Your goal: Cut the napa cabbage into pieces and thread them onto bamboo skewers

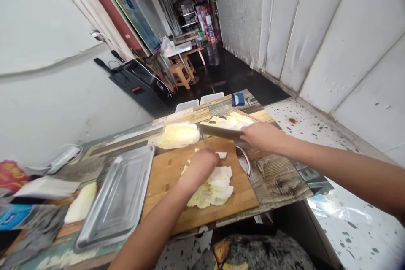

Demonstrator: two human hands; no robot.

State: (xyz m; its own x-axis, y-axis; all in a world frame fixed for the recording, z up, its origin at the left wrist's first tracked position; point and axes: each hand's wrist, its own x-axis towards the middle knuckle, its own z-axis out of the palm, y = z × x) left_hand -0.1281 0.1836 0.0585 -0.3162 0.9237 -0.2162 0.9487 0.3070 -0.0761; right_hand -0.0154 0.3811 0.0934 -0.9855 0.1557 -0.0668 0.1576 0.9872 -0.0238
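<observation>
On a wooden cutting board [164, 177] lies a pile of cut pale cabbage [218, 190]. My left hand [199, 166] rests curled on top of that pile, its fingers pressed onto the leaves. My right hand [261, 135] grips the handle of a broad cleaver [220, 130], held level above the far edge of the board. A heap of chopped cabbage [232, 120] lies on the flat of the blade. A larger cabbage piece [179, 135] sits on the table just beyond the board.
A metal tray [122, 196] lies left of the board, with another cabbage piece [81, 202] and packets [15, 215] further left. A metal rim [246, 162] shows at the board's right. The table stands against a white wall; a speckled floor is at right.
</observation>
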